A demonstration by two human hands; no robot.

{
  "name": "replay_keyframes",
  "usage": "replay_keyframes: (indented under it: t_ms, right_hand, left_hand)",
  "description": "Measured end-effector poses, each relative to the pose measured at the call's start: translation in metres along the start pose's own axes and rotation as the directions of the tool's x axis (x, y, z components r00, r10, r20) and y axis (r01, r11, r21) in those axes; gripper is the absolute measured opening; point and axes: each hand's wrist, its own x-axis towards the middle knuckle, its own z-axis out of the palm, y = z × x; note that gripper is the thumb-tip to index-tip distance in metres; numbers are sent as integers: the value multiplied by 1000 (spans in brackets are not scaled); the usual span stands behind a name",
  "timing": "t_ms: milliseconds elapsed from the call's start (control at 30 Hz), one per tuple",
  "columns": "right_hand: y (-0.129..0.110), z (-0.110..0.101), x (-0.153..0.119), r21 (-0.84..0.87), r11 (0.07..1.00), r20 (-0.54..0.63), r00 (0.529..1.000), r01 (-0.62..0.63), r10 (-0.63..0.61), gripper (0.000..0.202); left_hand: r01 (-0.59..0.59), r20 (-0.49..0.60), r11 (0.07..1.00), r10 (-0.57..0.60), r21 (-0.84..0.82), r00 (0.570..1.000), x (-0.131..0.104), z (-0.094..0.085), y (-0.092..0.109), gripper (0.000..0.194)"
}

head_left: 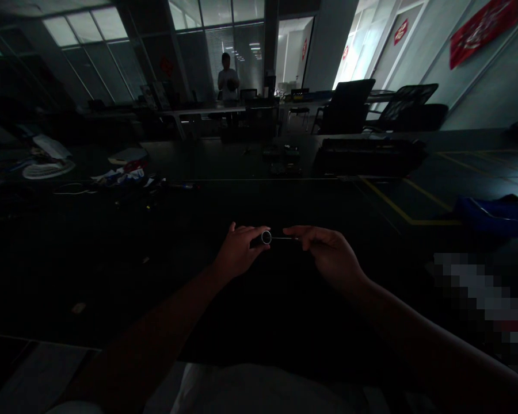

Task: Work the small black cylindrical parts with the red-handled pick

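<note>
My left hand (240, 248) pinches a small dark cylinder (266, 237) between thumb and index finger. The cylinder's end faces me and shows a bright ring around a dark middle. My right hand (328, 246) is closed on one end of a thin, shiny metal rod (285, 238). That rod runs level to the left, and its far tip meets or lies very close to the cylinder's right side. Fingers and darkness hide the rod's right end, so its kind is unclear. Both hands are over a dark table (259, 201).
Crumpled bags and cables (121, 174) lie at the back left. A long black case (369, 156) is at the back right, a blue bag (498, 215) at the right. Small scraps (78, 308) are on the left. A person (228, 79) stands behind far desks.
</note>
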Motion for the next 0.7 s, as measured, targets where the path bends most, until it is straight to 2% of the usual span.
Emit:
replay_keyframes:
  t_ms: [200,700]
  right_hand:
    - [-1,1,0,40,999,-79,997,-14,17,19]
    - [-7,3,-4,-6,998,-69,995,68,-68,22]
  left_hand:
    - [0,13,1000,1,-3,1000,-2,-2,6,41]
    - [-21,-11,1000,21,3,1000,-2,5,2,42]
